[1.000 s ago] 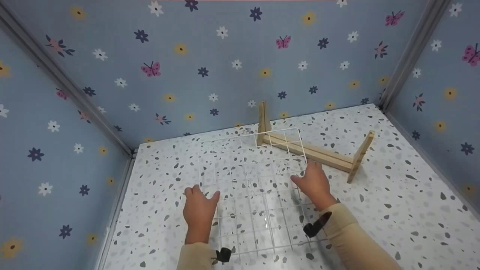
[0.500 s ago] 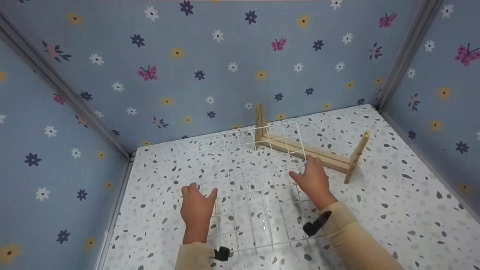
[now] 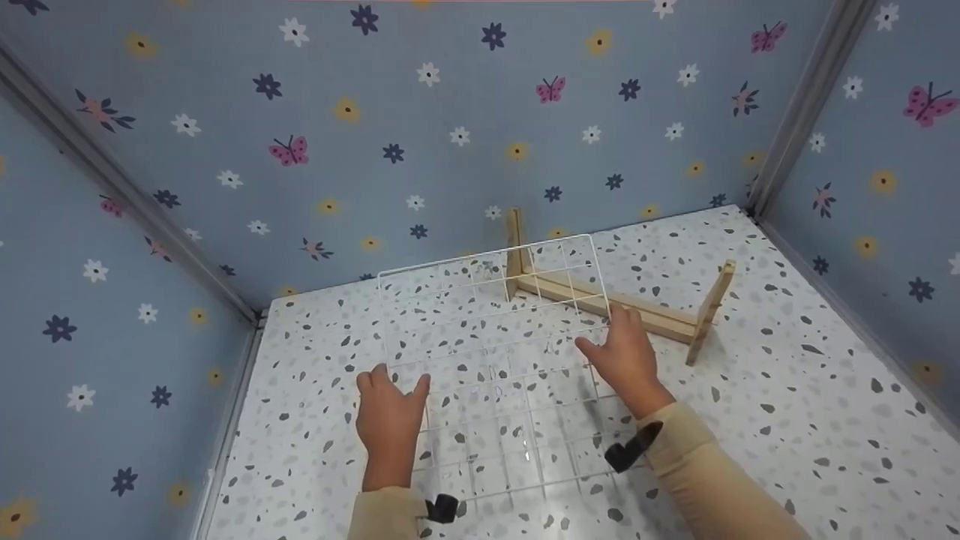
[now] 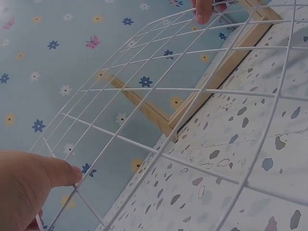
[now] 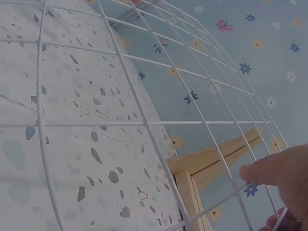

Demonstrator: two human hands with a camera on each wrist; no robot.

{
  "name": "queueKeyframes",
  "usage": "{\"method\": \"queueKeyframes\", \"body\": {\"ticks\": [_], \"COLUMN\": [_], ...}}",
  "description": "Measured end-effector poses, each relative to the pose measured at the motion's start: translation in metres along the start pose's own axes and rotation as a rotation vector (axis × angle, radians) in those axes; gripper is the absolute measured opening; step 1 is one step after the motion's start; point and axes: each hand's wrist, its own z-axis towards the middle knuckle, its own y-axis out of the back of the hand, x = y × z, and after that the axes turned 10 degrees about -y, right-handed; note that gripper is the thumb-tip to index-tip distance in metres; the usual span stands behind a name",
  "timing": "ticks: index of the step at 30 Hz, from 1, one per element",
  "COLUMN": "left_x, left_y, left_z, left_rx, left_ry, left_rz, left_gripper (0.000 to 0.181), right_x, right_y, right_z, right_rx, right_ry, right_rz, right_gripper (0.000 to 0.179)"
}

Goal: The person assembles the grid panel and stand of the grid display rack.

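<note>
Both hands hold a white wire grid panel [image 3: 484,255] by its opposite side edges, its far edge raised off the table. The left hand [image 3: 390,420] grips the left edge; in the left wrist view its thumb [image 4: 65,173] lies over a wire. On the other side the right hand [image 3: 630,360] grips the right edge, its thumb [image 5: 262,171] pressing near a wire crossing in the right wrist view. Behind the panel's far right corner stands a wooden stand [image 3: 660,322], a grooved bar between two end uprights. Fingers under the edges are mostly hidden.
The speckled white table [image 3: 780,420] is bounded by a blue flowered back wall [image 3: 450,105] and side walls, with grey metal posts [image 3: 802,105] at the corners. The stand's left upright [image 3: 513,240] is close to the back wall.
The panel's far edge has risen and moved slightly toward the back wall, both hands keeping their grip on it. The view has shifted a little; the wooden stand stays in place.
</note>
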Motion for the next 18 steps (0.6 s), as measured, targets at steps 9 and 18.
{"method": "queueKeyframes", "body": {"ticks": [9,18], "left_x": [-0.0014,0.0004], "left_y": [0.0050,0.0020], "left_z": [0.0019,-0.0014], "left_rx": [-0.054,-0.084], "left_ry": [-0.012,-0.015], "left_rz": [-0.015,-0.015], "left_gripper": [0.081,0.080], "right_x": [0.0071,0.0087], "right_y": [0.0030,0.0009], "right_z": [0.0012,0.0022], "right_rx": [-0.025,-0.050], "right_ry": [0.017,0.021], "right_rz": [0.010,-0.005], "right_gripper": [0.083,0.083]}}
